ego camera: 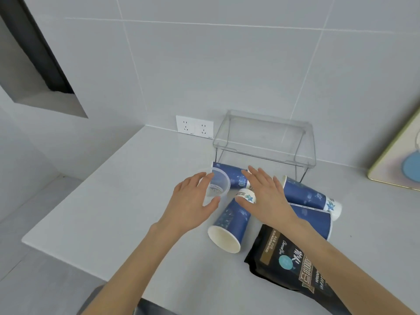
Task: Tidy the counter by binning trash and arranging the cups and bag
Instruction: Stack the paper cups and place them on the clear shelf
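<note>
Several blue paper cups lie on their sides on the white counter (pixel 109 201). One cup (pixel 229 221) points its white mouth toward me, another (pixel 229 176) lies at the back, a third (pixel 311 196) at the right. A clear plastic cup (pixel 219 185) lies by the back cup. A black coffee bag (pixel 288 267) lies flat at the front right, partly under my right arm. My left hand (pixel 193 201) hovers open, fingertips at the clear cup. My right hand (pixel 266 194) is spread open above the cups, thumb touching the nearest cup's base.
A clear plastic shelf rack (pixel 266 142) stands against the tiled wall behind the cups. A double wall socket (pixel 194 127) sits left of it. A framed picture (pixel 400 160) leans at the far right. The counter's left edge drops to the floor.
</note>
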Motion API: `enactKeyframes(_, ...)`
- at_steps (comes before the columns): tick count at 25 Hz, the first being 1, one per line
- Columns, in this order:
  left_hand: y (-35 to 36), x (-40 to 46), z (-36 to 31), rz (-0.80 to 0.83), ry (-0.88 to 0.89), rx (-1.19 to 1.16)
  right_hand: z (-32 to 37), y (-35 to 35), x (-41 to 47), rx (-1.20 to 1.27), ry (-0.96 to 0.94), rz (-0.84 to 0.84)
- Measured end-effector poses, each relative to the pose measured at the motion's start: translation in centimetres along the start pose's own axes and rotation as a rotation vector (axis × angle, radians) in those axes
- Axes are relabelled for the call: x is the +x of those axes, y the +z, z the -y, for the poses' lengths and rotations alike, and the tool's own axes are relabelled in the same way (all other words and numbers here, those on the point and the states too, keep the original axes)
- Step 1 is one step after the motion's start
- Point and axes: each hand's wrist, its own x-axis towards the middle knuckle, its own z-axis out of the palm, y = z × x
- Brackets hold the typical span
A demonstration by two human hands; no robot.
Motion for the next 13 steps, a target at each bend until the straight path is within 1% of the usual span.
enactKeyframes(3,1.2,0.2,-2.2,0.027,0.066,-0.016,-2.6,0.1,-0.9,-0.005,0.041,0.007)
enactKeyframes(7,3.3,-0.4,-4.0,0.076,0.129,0.018,-6.2,1.0,-2.2,-0.051,0.115,0.072)
enactKeyframes(13,6.5,-0.2,-4.0,0.322,0.146,0.157,-10.5,2.2,-2.5,-0.167,0.223,0.174)
